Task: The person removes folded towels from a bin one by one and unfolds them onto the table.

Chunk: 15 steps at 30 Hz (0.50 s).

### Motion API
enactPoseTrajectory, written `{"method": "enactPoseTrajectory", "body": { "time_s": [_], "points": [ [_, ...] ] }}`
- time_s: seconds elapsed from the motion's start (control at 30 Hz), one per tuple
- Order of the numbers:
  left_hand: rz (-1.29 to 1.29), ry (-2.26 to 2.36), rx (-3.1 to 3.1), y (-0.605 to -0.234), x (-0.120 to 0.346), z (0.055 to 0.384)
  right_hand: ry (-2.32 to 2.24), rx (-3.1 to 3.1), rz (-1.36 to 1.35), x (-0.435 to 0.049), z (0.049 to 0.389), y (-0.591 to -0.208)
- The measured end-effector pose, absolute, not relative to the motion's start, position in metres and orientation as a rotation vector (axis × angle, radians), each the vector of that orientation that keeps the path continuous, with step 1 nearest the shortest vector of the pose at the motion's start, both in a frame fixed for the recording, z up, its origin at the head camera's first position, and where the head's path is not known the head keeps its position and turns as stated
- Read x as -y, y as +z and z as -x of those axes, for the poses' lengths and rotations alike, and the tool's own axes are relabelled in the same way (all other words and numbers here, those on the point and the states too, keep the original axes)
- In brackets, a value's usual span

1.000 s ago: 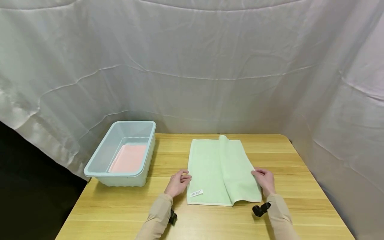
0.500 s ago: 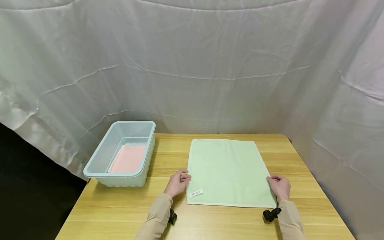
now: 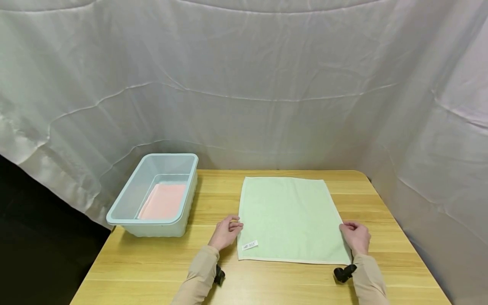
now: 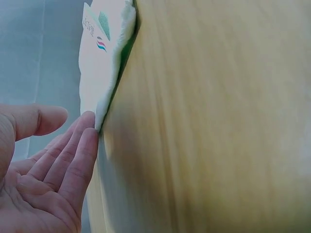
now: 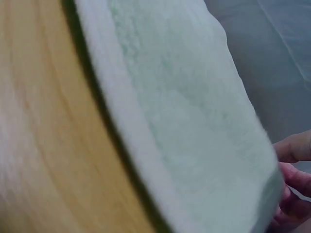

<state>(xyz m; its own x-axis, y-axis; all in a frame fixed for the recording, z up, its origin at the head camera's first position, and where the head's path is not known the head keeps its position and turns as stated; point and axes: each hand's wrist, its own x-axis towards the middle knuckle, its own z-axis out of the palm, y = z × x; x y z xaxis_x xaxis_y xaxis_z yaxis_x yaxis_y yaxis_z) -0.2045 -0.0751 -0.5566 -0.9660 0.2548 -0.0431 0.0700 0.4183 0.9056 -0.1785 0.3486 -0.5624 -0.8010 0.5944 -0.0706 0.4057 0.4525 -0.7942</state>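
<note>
A light green towel (image 3: 287, 218) lies flat on the wooden table, a small white label (image 3: 250, 245) near its lower left corner. My left hand (image 3: 225, 233) is at the towel's left edge. In the left wrist view, the fingers (image 4: 80, 167) of that hand are fairly straight and their tips touch the edge, with the thumb held apart. On the opposite side, my right hand (image 3: 356, 237) pinches the right edge close to the lower corner. Only part of its fingers (image 5: 296, 177) shows in the right wrist view, at the towel's rim.
At the table's left stands a pale blue plastic bin (image 3: 152, 228) with a folded pink cloth (image 3: 163, 201) on its bottom. Grey curtain (image 3: 267, 127) hangs behind and along the right. The wooden table (image 3: 274, 284) extends in front of the towel.
My right hand has moved right and slightly nearer, drawing the towel's right side out. The raised fold down its middle has flattened. My left hand has stayed in place.
</note>
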Motion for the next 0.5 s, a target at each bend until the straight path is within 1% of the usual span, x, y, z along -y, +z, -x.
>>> {"method": "enactPoseTrajectory", "body": {
  "time_s": [0.1,0.27,0.5],
  "points": [
    [-0.286,1.583,-2.490,-0.557,0.075,0.205,1.260,2.434,0.851,-0.346,0.179,-0.559],
    [-0.305,1.586,-2.496,-0.558,0.075,0.206,1.366,2.357,0.698,-0.333,0.182,-0.551],
    [-0.396,1.667,-2.484,-0.557,0.073,0.206,1.520,2.521,0.468,-0.305,0.187,-0.544]
  ]
}}
